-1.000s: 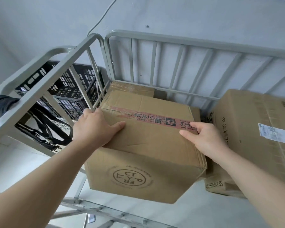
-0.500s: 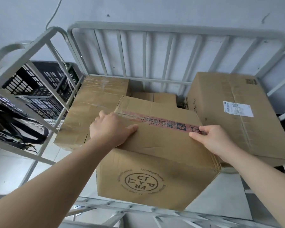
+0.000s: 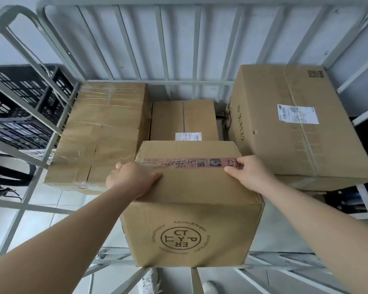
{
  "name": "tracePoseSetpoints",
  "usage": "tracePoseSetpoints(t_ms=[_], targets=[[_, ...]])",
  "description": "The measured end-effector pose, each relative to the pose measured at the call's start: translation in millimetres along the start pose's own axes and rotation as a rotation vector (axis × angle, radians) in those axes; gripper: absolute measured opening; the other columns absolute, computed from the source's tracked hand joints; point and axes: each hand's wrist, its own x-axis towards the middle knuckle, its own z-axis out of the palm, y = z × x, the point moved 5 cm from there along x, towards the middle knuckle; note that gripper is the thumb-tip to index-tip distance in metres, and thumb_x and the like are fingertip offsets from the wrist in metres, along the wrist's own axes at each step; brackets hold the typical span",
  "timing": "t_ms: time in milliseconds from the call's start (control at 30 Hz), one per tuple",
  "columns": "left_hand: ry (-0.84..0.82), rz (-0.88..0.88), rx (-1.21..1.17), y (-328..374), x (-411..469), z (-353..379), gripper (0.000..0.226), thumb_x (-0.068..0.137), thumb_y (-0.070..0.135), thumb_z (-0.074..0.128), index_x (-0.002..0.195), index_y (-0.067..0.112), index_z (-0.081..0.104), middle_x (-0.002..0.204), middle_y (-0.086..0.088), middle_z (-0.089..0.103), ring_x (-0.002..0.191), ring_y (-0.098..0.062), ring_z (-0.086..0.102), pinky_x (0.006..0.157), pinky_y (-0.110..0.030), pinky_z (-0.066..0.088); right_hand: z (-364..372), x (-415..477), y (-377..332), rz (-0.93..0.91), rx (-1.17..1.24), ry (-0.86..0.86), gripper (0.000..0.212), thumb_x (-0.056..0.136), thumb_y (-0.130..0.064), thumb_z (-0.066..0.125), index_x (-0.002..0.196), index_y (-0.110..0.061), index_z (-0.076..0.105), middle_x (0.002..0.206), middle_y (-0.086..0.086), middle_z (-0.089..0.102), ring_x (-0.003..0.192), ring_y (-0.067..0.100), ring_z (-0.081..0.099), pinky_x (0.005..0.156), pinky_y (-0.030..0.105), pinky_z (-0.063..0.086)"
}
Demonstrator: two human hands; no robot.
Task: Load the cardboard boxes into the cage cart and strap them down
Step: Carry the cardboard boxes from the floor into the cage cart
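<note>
Boxes already line the back of the cage cart (image 3: 189, 82): a tape-wrapped box (image 3: 102, 134) at left centre of the frame, a small box (image 3: 183, 117) in the middle against the rear bars, and a large labelled box (image 3: 295, 128) at right, apparently resting on another. The printed box (image 3: 191, 209), the one being handled, fills the lower centre, just in front of the small box and between the other two. Its long axis and its red tape strip run left to right across the frame. The left grip (image 3: 132, 179) has its fingers curled over the box's upper left edge, with the thumb spread along the top. The right grip (image 3: 253, 175) lies on the top face at the right end of the tape, fingers fairly straight, pressing rather than wrapping. Whether the box's base rests on the cart floor or hangs from the hands is hidden. The space it seems bound for lies straight ahead, up the frame from both hands, so the coming move is probably a forward push, with neither hand clearly nearer. The box looks about as wide as that gap, so its corners could catch on the neighbours. No strap crosses the load yet. Black crates (image 3: 19, 92) stand beyond the left rail.
</note>
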Motion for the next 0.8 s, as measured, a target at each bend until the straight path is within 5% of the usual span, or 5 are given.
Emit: tracePoseSetpoints(t_ms=[133,500,600,800], targets=[[0.051,-0.012,-0.062,3,18,12,0.079,0.076,0.075,0.048,0.121,0.009,0.055,0.131,-0.014,0.044,0.115,-0.032,0.047,0.076,-0.034,0.037,11,16,3,0.028,0.023,0.090,0.043,0.086,-0.047,0.060,0.112,-0.013,0.064,0.107,0.003,0.067,0.095,0.025,0.062,0.082,0.041,0.053],[0.083,0.073,-0.078,-14,41,71,0.097,0.069,0.083,0.047,0.132,0.009,0.040,0.118,-0.011,0.044,0.109,-0.031,0.051,0.082,-0.037,0.047,61,11,27,-0.014,-0.105,0.210,0.057,0.088,-0.050,0.056,0.135,-0.018,0.051,0.119,0.003,0.065,0.107,0.026,0.060,0.075,0.032,0.050],[0.002,0.120,-0.091,-12,44,84,0.104,0.069,0.083,0.046,0.137,0.005,0.032,0.123,-0.013,0.038,0.112,-0.033,0.050,0.087,-0.039,0.047,71,7,37,-0.032,-0.132,0.243,0.057,0.089,-0.050,0.054,0.135,-0.017,0.051,0.110,0.006,0.067,0.098,0.026,0.061,0.065,0.029,0.043],[-0.075,0.122,-0.229,-10,47,94,0.111,0.065,0.080,0.056,0.138,0.005,0.020,0.137,-0.015,0.041,0.117,-0.033,0.051,0.083,-0.038,0.045,90,-2,45,-0.051,-0.231,0.214,0.053,0.093,-0.050,0.040,0.138,-0.021,0.039,0.115,0.011,0.057,0.095,0.030,0.058,0.069,0.035,0.048]])
